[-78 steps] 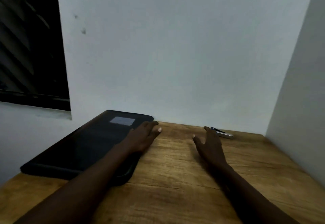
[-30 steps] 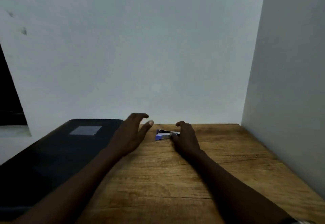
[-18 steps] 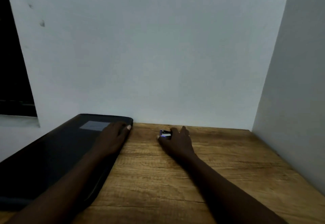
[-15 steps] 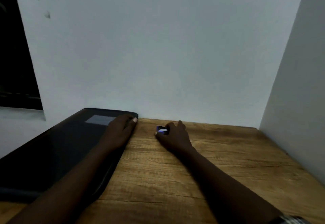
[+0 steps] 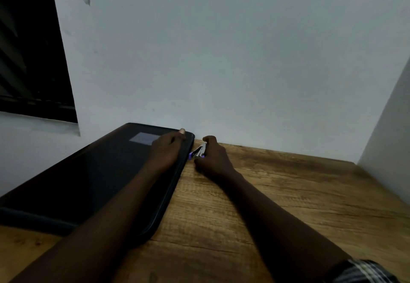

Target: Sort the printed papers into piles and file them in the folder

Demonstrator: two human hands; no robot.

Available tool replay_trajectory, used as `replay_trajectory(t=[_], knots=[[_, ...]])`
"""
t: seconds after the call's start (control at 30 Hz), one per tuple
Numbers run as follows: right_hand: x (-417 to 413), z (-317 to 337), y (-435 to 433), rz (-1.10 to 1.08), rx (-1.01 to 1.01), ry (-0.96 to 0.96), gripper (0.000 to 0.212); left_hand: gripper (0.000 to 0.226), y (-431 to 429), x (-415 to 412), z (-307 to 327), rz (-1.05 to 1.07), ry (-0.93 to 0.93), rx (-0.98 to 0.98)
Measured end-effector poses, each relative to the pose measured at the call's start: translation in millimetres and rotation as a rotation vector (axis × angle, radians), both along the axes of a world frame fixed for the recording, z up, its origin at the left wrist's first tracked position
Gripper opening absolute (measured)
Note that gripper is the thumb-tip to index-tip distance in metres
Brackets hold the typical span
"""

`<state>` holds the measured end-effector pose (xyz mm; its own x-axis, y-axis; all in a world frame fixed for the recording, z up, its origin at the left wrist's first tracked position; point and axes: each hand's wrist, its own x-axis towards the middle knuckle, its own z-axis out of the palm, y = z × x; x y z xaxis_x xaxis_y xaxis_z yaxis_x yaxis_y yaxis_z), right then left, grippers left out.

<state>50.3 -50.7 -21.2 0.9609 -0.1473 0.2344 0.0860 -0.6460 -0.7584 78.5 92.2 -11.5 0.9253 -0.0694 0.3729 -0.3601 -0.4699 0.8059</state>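
A large black folder (image 5: pixel 93 178) with a pale label (image 5: pixel 144 138) lies shut on the left half of the wooden table (image 5: pixel 277 194). My left hand (image 5: pixel 166 149) rests flat on the folder's far right corner, fingers reaching its edge. Beside that edge my right hand (image 5: pixel 214 158) grips a small blue and silver stapler (image 5: pixel 198 151), which lies on the table against the folder. No printed papers are in view.
A white wall runs right behind the table, and a second wall (image 5: pixel 390 140) closes it off on the right. A dark window (image 5: pixel 31 45) sits at the upper left. Bare wood stretches to the right of my right arm.
My right hand took hold of the stapler at the back of the table and dragged it left to the folder's edge. My left hand settled on the folder's far corner.
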Motion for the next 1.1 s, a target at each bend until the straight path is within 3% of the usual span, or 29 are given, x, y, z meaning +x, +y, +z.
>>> replay_trajectory(t=[0.4, 0.87, 1.0, 1.1], knots=[[3.3, -5.3, 8.9, 0.064, 0.016, -0.045, 0.045, 0.045, -1.6, 1.9, -1.9, 0.000, -0.042, 0.033], [-2.6, -5.8, -2.4, -0.017, 0.076, -0.132, 0.067, 0.043, -0.3, 4.1, -2.9, -0.008, -0.068, 0.067], [2.5, -8.3, -3.2, -0.035, 0.109, -0.156, 0.067, 0.042, 0.9, 5.0, -5.6, -0.001, -0.115, 0.147], [5.5, -11.2, -5.4, -0.150, 0.171, -0.229, 0.059, 0.037, -7.1, 12.2, -5.2, -0.012, -0.174, 0.344]])
